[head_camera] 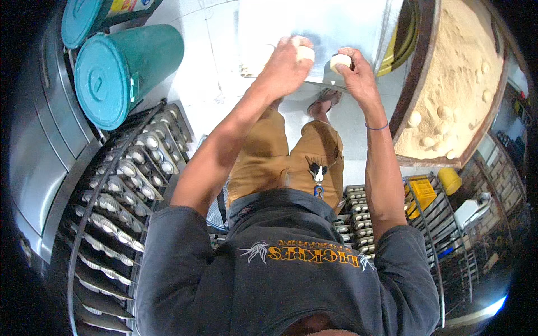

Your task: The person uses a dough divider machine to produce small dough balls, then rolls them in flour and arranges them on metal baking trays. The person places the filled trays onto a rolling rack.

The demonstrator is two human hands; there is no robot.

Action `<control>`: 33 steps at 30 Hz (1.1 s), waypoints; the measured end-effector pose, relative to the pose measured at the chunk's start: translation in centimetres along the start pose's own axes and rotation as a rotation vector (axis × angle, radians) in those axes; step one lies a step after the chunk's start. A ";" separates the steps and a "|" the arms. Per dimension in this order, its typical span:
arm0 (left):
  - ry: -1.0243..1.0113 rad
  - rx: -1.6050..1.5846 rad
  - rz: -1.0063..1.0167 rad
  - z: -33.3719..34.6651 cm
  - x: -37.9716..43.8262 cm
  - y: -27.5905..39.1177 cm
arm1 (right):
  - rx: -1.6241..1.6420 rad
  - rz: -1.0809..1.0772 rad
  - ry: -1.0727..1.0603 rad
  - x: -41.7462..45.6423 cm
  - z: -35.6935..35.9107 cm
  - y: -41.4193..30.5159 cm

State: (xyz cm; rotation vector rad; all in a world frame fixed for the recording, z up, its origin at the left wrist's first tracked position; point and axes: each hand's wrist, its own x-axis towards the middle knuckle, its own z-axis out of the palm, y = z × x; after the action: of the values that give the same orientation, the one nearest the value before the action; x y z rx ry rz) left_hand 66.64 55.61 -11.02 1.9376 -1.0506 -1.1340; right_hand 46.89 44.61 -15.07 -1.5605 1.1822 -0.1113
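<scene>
Both my hands are over a bright metal work surface [349, 21]. My left hand [288, 63] is blurred and grips a pale dough ball [305, 53] at its fingertips. In my right hand [357, 73] another round dough ball [339, 63] is pinched between thumb and fingers. The two balls are a short way apart, near the surface's front edge. Glare washes out the surface to the left of my left hand, so what lies there is unclear.
At right a wooden trough [414, 80] holds tan flour or crumbs with several dough balls [443, 126]. Lidded teal bins [103, 82] stand at left, above a rack [84, 218] of trays with rounded pieces. Another rack [424, 235] and a yellow crate [421, 193] are at lower right.
</scene>
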 end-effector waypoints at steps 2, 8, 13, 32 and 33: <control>-0.121 -0.015 0.021 1.8 1.1 1.6 | -0.057 0.041 -0.029 -0.2 -1.7 0.4; -0.128 0.596 0.265 4.2 4.1 1.6 | -0.210 -0.085 0.207 -1.2 -3.2 1.5; -0.154 0.435 0.047 4.9 3.8 1.7 | -0.065 -0.065 0.174 -1.9 -3.3 1.4; -0.230 0.905 0.460 8.1 -0.9 -2.1 | -0.853 -0.457 0.181 -5.2 0.3 4.5; -0.233 0.924 0.455 8.1 -1.1 -1.7 | -0.777 -0.439 0.171 -5.8 -0.5 3.8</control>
State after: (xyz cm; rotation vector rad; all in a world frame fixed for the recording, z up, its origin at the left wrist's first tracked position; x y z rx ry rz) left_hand 59.56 56.27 -15.40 2.0262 -2.2977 -0.6529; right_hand 41.44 48.87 -15.00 -2.5290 1.0439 -0.0749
